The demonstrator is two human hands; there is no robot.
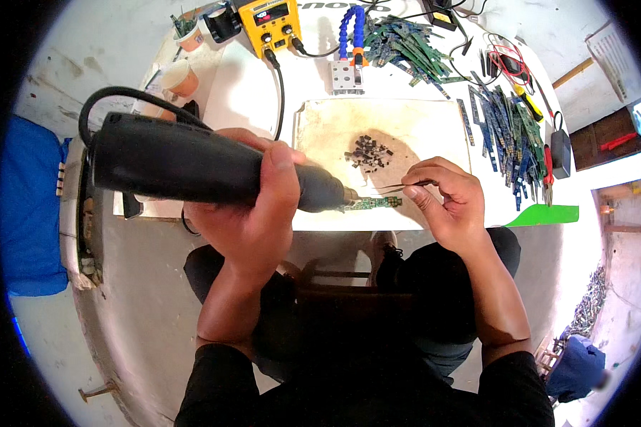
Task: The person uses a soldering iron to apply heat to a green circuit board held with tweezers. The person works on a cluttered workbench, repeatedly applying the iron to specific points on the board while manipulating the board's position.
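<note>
My left hand (246,206) is wrapped round a black hot air gun (171,160), its metal nozzle over a narrow green circuit board (377,203) at the front of a stained beige mat (438,121). My right hand (445,206) pinches dark tweezers (419,183), whose thin tips reach toward the board near the nozzle. Behind them on the mat is a small pile of dark components (367,151).
The yellow station (272,21) stands at the back, beside a blue flexible hose (349,28). Heaps of board strips (399,50) lie back and right (513,142), near red-handled pliers (548,171). Paper cups (179,77) stand left. A blue tarp (32,199) hangs far left.
</note>
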